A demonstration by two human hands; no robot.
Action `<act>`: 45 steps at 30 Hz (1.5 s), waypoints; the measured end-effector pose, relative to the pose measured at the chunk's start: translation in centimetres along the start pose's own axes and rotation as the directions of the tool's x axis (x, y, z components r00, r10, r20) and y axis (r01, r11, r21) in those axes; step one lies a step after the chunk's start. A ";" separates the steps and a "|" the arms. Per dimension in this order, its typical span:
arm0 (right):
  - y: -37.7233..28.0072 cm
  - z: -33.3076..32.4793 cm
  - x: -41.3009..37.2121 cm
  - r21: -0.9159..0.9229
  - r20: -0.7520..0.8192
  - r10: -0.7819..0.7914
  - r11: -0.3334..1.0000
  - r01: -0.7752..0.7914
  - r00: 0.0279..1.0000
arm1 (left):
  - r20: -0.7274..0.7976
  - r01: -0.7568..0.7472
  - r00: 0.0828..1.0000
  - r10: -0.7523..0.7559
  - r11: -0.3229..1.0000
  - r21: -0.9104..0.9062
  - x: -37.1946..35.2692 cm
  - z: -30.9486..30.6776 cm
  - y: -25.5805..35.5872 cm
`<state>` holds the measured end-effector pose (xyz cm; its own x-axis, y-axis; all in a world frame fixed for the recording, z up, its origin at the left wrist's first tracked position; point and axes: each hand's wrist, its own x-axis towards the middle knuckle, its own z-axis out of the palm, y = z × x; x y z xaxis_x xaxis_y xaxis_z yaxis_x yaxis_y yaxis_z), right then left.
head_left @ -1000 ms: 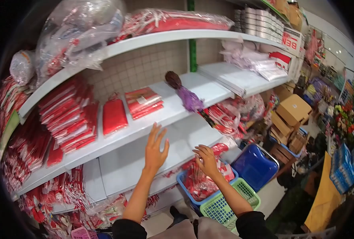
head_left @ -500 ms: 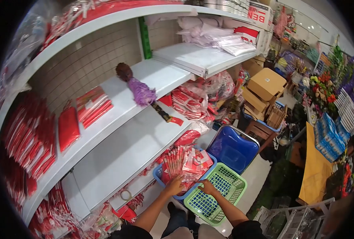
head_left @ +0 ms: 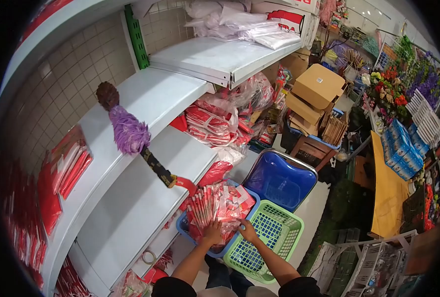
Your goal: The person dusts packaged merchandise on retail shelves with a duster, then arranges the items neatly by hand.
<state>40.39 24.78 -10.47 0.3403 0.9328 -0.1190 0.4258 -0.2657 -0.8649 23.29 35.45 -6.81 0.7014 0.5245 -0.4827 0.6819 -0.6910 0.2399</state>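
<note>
A blue basket (head_left: pixel 182 225) in front of me is heaped with red-and-white packets (head_left: pixel 220 203) in clear plastic. On the near side of the heap lies my left hand (head_left: pixel 211 233), fingers stretched out over the packets. My right hand (head_left: pixel 248 231) reaches to the right edge of the same heap, thumb and forefinger apart, its fingertips at the plastic. Below my right hand and forearm, a light green basket (head_left: pixel 295 236) stands against the blue one; blue shows through its lattice.
A blue-seated chair (head_left: pixel 281 179) stands beyond the baskets. Left are white shelves (head_left: pixel 145 193) bearing red packets (head_left: pixel 64 171) and a purple duster (head_left: pixel 130 131) whose handle overhangs the edge. Cardboard boxes (head_left: pixel 319 86) are stacked at the back. A yellow board (head_left: pixel 385 198) is at right.
The view has moved closer to the shelf and baskets. My right hand has shifted from the green basket's rim onto the packets' edge; my left hand stays on the packets.
</note>
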 end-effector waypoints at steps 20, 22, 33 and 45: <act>4.1 5.1 6.2 -0.063 -0.343 0.339 0.922 -0.381 0.876 | 0.098 -0.041 0.994 0.047 0.998 -0.057 0.0 0.6 0.1; 6.9 5.5 6.8 -0.077 -0.233 0.346 0.925 -0.372 0.909 | 0.140 -0.017 0.990 0.025 0.998 -0.053 -0.6 -0.5 0.5; 6.9 1.9 4.0 0.541 -0.099 0.163 0.837 -0.085 0.982 | -0.247 -0.355 0.930 0.274 0.847 -0.396 -2.3 2.6 -1.4; 1.8 -3.7 3.6 -0.345 0.001 0.150 0.928 -0.140 0.989 | -0.434 -0.347 0.900 -0.034 0.548 -0.761 -3.0 2.9 -1.0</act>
<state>45.42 26.78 -10.64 0.3996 0.8827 -0.2474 0.6369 -0.4615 -0.6175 19.87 33.12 -8.01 0.6987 0.7113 -0.0769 0.2889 -0.1822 0.9399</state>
